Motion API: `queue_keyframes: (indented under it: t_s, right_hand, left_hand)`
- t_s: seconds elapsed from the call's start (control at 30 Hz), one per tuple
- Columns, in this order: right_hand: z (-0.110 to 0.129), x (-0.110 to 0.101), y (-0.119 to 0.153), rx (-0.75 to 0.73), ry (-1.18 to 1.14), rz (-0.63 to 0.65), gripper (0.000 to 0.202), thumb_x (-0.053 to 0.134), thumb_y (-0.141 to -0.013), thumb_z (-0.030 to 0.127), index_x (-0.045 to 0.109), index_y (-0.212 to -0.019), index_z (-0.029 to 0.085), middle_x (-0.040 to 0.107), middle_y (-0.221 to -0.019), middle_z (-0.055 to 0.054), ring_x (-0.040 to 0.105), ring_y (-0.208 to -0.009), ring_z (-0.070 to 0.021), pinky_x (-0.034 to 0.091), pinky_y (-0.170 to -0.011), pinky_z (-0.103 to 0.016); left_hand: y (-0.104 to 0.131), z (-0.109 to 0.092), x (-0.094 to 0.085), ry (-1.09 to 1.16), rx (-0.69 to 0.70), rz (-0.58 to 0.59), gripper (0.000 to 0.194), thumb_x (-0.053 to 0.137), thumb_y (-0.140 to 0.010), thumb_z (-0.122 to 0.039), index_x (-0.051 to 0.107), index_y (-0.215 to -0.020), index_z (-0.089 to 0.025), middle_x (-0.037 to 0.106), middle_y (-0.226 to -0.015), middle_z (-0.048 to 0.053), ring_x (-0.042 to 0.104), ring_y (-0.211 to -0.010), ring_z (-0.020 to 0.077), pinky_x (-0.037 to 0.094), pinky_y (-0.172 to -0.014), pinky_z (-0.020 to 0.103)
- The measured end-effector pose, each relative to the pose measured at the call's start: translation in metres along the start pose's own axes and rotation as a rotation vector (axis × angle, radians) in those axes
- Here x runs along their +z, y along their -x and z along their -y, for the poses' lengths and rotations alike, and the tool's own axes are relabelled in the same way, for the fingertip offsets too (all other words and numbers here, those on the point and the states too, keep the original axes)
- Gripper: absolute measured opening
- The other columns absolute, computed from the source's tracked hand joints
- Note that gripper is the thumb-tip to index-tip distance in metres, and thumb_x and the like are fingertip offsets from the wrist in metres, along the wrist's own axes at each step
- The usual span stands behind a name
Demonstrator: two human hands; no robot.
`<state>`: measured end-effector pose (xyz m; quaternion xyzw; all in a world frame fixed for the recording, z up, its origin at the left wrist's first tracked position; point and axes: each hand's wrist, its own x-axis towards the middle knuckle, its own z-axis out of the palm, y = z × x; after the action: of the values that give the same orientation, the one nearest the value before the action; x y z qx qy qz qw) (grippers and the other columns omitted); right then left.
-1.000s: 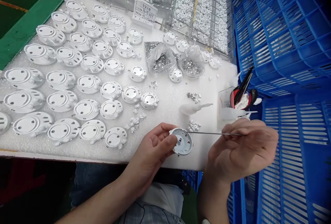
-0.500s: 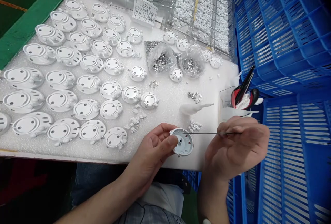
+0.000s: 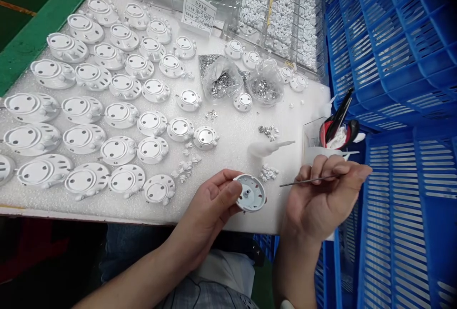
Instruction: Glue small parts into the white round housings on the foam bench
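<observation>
Between thumb and fingers, my left hand (image 3: 216,202) grips a round white plastic housing (image 3: 254,197), its hollow inside turned up and a small post at its centre. My right hand (image 3: 317,199) is closed on a thin metal rod (image 3: 303,182), whose tip points left and stands a short way off the housing's right edge. Past the hands lie a small pile of white plastic parts (image 3: 268,173), a translucent squeeze bottle with a nozzle (image 3: 266,149) on its side, and a cluster of small metal pieces (image 3: 266,131).
Rows of similar white housings (image 3: 84,137) cover the foam-topped table's left side. Two plastic bags of metal pieces (image 3: 223,83) lie mid-table. Behind are clear compartment trays (image 3: 282,23) and a paper label (image 3: 198,14). Scissors (image 3: 338,125) stand in a box by blue crates (image 3: 396,214).
The rod's tip has pulled back to the right, out from over the housing. My right hand has turned, and the housing is tilted slightly differently in my left hand.
</observation>
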<state>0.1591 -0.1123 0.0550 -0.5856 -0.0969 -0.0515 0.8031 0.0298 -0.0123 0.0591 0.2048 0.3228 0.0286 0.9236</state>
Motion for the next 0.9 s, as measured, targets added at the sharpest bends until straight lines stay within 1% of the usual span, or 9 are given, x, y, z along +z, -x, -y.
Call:
queue_keyframes:
  t_s: [0.17,0.37,0.47,0.57,0.7,0.73,0.77,0.83,0.9]
  right_hand:
    - [-0.001,0.001,0.002,-0.056,0.029,-0.038,0.045,0.080,-0.089,0.050,0.053,-0.069,0.020,0.037,-0.063,0.008,0.032,-0.052,-0.0066,0.027,-0.044,-0.019]
    - [-0.003,0.000,0.004,-0.102,0.058,-0.056,0.042,0.077,-0.092,0.046,0.053,-0.070,0.020,0.039,-0.064,0.008,0.034,-0.053,-0.0064,0.029,-0.045,-0.019]
    - [-0.004,-0.001,0.004,-0.112,0.077,-0.059,0.043,0.077,-0.093,0.046,0.052,-0.070,0.019,0.040,-0.064,0.008,0.035,-0.053,-0.0059,0.030,-0.046,-0.019]
    - [-0.005,-0.001,0.005,-0.124,0.093,-0.062,0.044,0.076,-0.093,0.047,0.052,-0.070,0.019,0.040,-0.065,0.008,0.035,-0.053,-0.0055,0.030,-0.046,-0.019]
    - [-0.005,-0.002,0.005,-0.151,0.135,-0.047,0.042,0.071,-0.096,0.046,0.050,-0.070,0.020,0.039,-0.065,0.008,0.034,-0.052,-0.0062,0.028,-0.046,-0.021]
    - [-0.004,-0.005,0.003,-0.197,0.164,-0.050,0.041,0.070,-0.097,0.045,0.049,-0.070,0.021,0.039,-0.064,0.008,0.035,-0.052,-0.0066,0.027,-0.045,-0.022]
    - [-0.001,-0.009,0.000,-0.291,0.209,-0.072,0.040,0.068,-0.097,0.043,0.048,-0.070,0.021,0.039,-0.064,0.007,0.035,-0.051,-0.0072,0.026,-0.045,-0.023]
    - [0.007,-0.023,-0.010,-0.588,0.345,-0.183,0.035,0.064,-0.098,0.037,0.047,-0.071,0.023,0.040,-0.063,0.007,0.037,-0.049,-0.0084,0.027,-0.047,-0.026]
    - [0.018,-0.043,-0.023,-0.881,0.514,-0.337,0.032,0.060,-0.099,0.030,0.047,-0.071,0.025,0.041,-0.060,0.006,0.038,-0.048,-0.0098,0.030,-0.052,-0.028]
  left_hand:
    - [0.001,-0.001,0.002,0.001,0.014,-0.004,0.050,0.099,-0.067,-0.056,0.074,-0.085,-0.015,0.073,-0.077,0.001,0.071,-0.076,0.0141,0.056,-0.077,0.021]
    - [0.001,0.000,0.002,0.026,0.013,-0.012,0.049,0.099,-0.068,-0.054,0.077,-0.085,-0.014,0.074,-0.076,0.001,0.072,-0.076,0.0132,0.059,-0.079,0.021]
    - [0.001,0.002,0.000,0.051,0.023,-0.010,0.047,0.099,-0.068,-0.053,0.079,-0.086,-0.014,0.075,-0.078,0.001,0.072,-0.075,0.0127,0.060,-0.080,0.022]
    - [0.002,0.003,-0.002,0.066,0.030,-0.004,0.046,0.099,-0.068,-0.052,0.080,-0.088,-0.015,0.075,-0.079,0.000,0.073,-0.076,0.0131,0.061,-0.079,0.021]
    - [0.001,0.003,-0.002,0.073,0.036,-0.008,0.046,0.100,-0.067,-0.052,0.081,-0.087,-0.014,0.075,-0.079,0.000,0.074,-0.076,0.0129,0.061,-0.080,0.021]
    - [0.000,0.002,-0.001,0.068,0.037,-0.010,0.047,0.100,-0.067,-0.052,0.081,-0.086,-0.014,0.075,-0.079,0.000,0.074,-0.076,0.0131,0.061,-0.080,0.021]
    - [0.000,0.002,-0.001,0.060,0.037,-0.009,0.047,0.100,-0.066,-0.053,0.081,-0.086,-0.014,0.076,-0.078,0.000,0.075,-0.076,0.0135,0.061,-0.079,0.021]
    - [-0.001,0.002,-0.001,0.037,0.031,-0.001,0.049,0.100,-0.065,-0.054,0.080,-0.086,-0.015,0.077,-0.078,0.000,0.076,-0.075,0.0145,0.061,-0.077,0.021]
    - [-0.001,0.001,-0.002,0.005,0.029,0.013,0.051,0.100,-0.064,-0.056,0.079,-0.087,-0.015,0.077,-0.078,0.001,0.076,-0.074,0.0153,0.060,-0.076,0.021]
